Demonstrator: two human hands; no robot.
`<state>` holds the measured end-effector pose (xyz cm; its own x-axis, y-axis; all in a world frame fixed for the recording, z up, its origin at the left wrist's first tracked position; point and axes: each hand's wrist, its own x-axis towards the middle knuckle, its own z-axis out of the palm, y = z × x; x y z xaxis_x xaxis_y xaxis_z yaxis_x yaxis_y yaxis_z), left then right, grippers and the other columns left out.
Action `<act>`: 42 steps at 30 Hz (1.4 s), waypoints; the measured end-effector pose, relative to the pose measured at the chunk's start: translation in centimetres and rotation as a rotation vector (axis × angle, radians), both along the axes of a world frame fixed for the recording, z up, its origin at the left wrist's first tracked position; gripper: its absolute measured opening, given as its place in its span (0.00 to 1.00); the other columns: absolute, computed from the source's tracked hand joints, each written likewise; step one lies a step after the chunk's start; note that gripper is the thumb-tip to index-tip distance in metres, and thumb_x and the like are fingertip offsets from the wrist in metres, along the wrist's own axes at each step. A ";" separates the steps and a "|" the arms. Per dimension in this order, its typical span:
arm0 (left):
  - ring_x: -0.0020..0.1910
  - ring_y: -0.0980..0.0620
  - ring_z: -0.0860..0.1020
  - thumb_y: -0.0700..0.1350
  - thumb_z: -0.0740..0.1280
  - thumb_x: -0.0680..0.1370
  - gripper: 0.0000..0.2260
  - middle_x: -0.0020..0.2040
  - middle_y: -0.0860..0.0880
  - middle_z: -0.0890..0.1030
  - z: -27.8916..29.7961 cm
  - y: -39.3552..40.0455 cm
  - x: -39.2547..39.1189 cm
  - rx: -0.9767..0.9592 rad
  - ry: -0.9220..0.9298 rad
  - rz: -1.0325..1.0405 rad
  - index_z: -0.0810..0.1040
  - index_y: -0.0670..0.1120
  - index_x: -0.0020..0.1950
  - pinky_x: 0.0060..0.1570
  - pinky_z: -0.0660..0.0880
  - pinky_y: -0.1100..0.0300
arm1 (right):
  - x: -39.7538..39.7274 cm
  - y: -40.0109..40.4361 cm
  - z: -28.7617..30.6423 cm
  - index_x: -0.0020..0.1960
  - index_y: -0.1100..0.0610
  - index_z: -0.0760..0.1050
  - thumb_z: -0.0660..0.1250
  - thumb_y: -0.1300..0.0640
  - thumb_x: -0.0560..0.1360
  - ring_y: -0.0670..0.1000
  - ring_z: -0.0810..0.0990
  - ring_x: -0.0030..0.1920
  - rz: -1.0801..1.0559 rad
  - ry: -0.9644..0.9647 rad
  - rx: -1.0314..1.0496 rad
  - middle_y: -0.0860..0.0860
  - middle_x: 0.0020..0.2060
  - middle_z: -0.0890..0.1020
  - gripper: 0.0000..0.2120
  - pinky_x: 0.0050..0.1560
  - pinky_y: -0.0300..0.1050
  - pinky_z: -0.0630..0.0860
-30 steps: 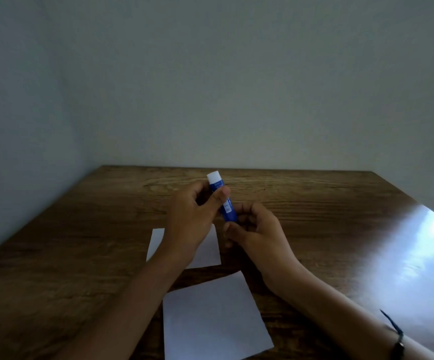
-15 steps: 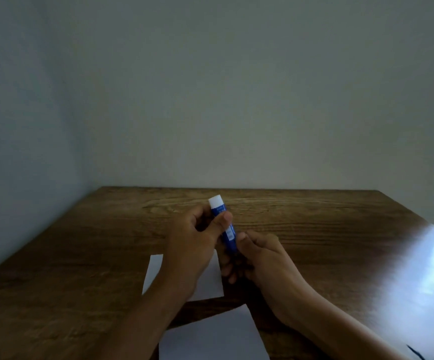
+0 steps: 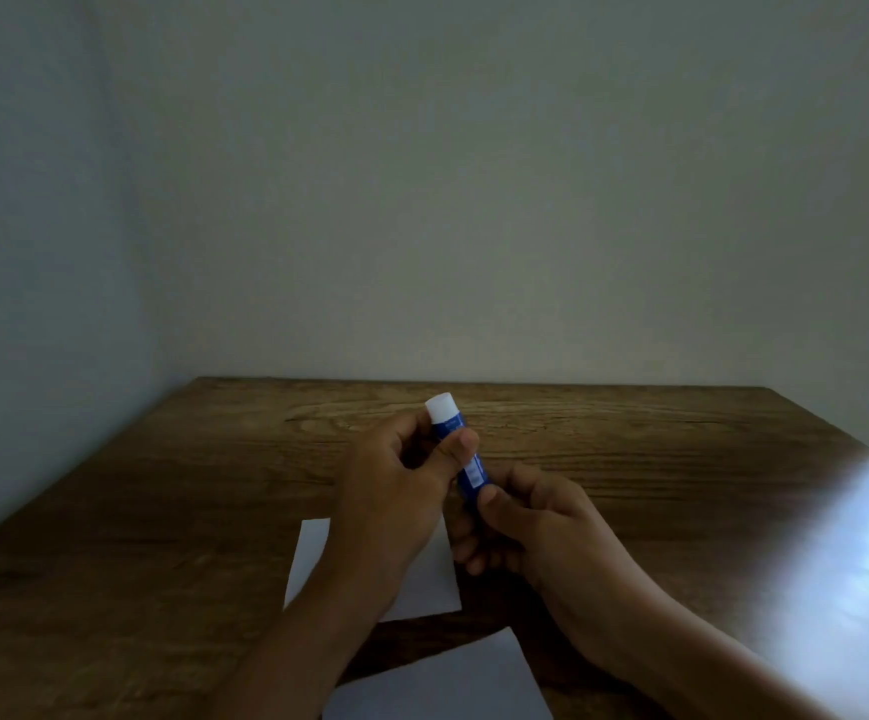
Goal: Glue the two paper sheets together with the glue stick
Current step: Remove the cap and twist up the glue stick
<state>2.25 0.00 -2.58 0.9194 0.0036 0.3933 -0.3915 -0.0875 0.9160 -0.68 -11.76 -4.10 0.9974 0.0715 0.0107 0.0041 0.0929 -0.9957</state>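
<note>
Both your hands grip the blue glue stick (image 3: 461, 449) above the wooden table (image 3: 162, 511), white cap (image 3: 442, 407) on.

Your left hand (image 3: 396, 491) wraps the upper barrel just under the cap, thumb pressed across the front; your right hand (image 3: 531, 522) pinches the lower end, fingers curled under it. The stick tilts, cap end up and away from you. The far paper sheet (image 3: 313, 553) lies flat on the table right under your left hand and forearm, which cover most of its middle; only its left strip and lower right corner show. The near paper sheet (image 3: 463, 683) sits closer to you, apart from the first, cut off by the bottom edge and partly hidden by your left forearm. Plain wall (image 3: 474, 200) behind the table; bright glare on the table's right side.
</note>
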 end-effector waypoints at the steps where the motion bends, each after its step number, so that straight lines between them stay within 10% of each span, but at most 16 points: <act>1: 0.44 0.56 0.80 0.47 0.68 0.70 0.06 0.41 0.55 0.81 0.0 0.1 0.1 0.000 0.001 0.003 0.74 0.58 0.39 0.43 0.75 0.62 | 0.0 0.1 0.0 0.51 0.60 0.76 0.60 0.62 0.76 0.49 0.80 0.33 0.000 0.000 -0.004 0.55 0.35 0.82 0.08 0.35 0.39 0.76; 42: 0.45 0.54 0.80 0.46 0.67 0.72 0.02 0.41 0.54 0.80 0.0 -0.2 -0.1 0.023 0.051 -0.004 0.77 0.53 0.43 0.46 0.77 0.59 | 0.1 0.5 0.0 0.53 0.58 0.74 0.60 0.61 0.76 0.52 0.80 0.38 -0.017 -0.051 -0.144 0.56 0.38 0.81 0.08 0.40 0.43 0.77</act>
<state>2.16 -0.19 -2.60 0.9382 -0.0086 0.3459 -0.3448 -0.1077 0.9325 -0.60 -11.30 -4.08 0.9969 0.0589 0.0524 0.0554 -0.0517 -0.9971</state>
